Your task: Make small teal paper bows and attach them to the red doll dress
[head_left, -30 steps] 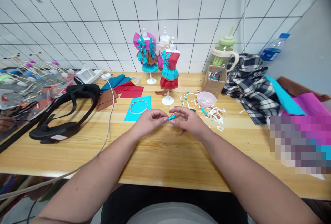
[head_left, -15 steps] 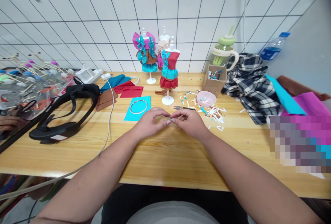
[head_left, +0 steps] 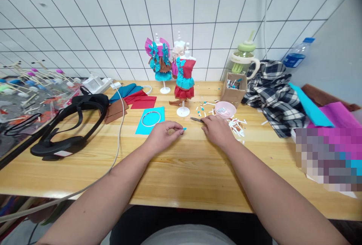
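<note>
My left hand pinches a tiny scrap of blue paper between thumb and forefinger, just above the table. To its right, my right hand rests with curled fingers on the dark handle of small scissors, whose blades point left. A blue paper square with a thin ring on it lies beyond my left hand. Straight ahead stands a white mini dress form in a red and blue paper dress. Beside my right hand are white paper strips and a pink dish with small beads.
Two more dress forms stand behind. At left lie red and brown paper, a black headset and a white cable. A cardboard box, a green-lidded cup and plaid cloth are at right.
My hands have parted. The right hand has moved right onto the scissors' handle, while the left hand stays put with the blue scrap in its pinch.
</note>
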`<state>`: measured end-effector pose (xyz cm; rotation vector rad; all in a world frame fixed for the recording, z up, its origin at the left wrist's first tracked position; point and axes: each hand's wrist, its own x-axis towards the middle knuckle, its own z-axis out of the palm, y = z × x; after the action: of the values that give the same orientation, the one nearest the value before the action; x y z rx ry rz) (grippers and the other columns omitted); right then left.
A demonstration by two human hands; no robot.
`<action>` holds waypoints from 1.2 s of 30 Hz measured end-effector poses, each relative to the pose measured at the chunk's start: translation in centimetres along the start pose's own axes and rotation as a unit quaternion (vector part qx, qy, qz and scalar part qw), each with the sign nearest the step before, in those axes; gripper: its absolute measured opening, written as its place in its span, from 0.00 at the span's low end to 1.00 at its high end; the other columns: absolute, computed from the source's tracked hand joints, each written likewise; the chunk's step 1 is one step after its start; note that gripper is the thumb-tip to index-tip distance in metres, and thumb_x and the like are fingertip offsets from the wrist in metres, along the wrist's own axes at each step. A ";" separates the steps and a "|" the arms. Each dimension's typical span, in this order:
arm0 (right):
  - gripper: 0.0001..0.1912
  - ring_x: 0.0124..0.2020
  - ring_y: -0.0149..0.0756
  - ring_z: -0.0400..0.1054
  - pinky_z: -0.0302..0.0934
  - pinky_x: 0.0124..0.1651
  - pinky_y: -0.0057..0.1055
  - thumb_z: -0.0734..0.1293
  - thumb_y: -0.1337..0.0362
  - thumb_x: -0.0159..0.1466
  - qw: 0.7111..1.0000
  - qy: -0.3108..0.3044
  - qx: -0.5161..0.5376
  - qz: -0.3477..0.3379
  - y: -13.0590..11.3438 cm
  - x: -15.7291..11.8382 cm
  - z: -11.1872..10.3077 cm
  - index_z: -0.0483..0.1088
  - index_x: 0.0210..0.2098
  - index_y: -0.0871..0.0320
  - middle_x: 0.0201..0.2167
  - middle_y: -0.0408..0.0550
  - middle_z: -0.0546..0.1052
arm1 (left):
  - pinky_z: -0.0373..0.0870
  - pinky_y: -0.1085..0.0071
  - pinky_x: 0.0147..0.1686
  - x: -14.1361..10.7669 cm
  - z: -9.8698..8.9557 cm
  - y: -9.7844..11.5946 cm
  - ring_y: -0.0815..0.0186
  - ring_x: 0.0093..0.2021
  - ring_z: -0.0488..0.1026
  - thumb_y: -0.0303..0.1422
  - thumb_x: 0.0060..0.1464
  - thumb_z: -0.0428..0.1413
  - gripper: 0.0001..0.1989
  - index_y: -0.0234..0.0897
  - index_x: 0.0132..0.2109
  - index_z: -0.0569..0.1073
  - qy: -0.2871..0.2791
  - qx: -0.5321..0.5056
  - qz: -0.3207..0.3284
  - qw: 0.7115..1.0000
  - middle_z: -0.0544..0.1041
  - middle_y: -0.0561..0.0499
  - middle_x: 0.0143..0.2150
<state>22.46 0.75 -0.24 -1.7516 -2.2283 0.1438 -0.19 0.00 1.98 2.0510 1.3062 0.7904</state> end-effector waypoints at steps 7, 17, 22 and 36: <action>0.07 0.41 0.46 0.66 0.54 0.39 0.35 0.63 0.68 0.58 0.998 -0.050 -0.039 0.024 -1.6 -0.5 -0.3 0.70 0.36 0.59 0.37 0.57 0.74 | 0.70 0.67 0.42 0.0 -0.3 0.7 0.61 0.37 0.77 0.41 0.51 0.58 0.11 0.38 0.33 0.78 0.004 -0.067 -0.047 0.997 0.81 0.49 0.32; 0.12 0.32 0.37 0.65 0.55 0.35 0.30 0.52 0.55 0.67 0.942 -0.058 0.320 0.080 -3.7 -1.1 -0.6 0.62 0.37 0.53 0.27 0.43 0.69 | 0.72 0.66 0.39 0.4 0.0 -0.1 0.63 0.33 0.76 0.46 0.45 0.62 0.17 0.36 0.34 0.74 0.029 -0.229 -0.106 0.967 0.79 0.49 0.29; 0.19 0.28 0.33 0.62 0.54 0.34 0.29 0.48 0.53 0.70 0.923 -0.115 0.366 0.028 -5.3 -2.0 -0.2 0.56 0.27 0.54 0.23 0.41 0.67 | 0.71 0.65 0.42 0.3 0.0 0.0 0.63 0.35 0.76 0.45 0.46 0.62 0.18 0.35 0.35 0.74 0.033 -0.249 -0.115 0.961 0.80 0.49 0.30; 0.19 0.26 0.32 0.63 0.54 0.35 0.30 0.47 0.53 0.71 0.914 -0.156 0.375 -0.019 -5.3 -2.3 0.0 0.57 0.29 0.54 0.22 0.39 0.67 | 0.71 0.66 0.40 0.3 0.1 0.1 0.64 0.33 0.75 0.44 0.47 0.62 0.15 0.35 0.33 0.74 0.027 -0.240 -0.104 0.965 0.78 0.50 0.29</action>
<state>17.97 -2.83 0.76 -1.3044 -1.9782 1.1698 0.05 0.22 2.09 1.4953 1.1909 0.9614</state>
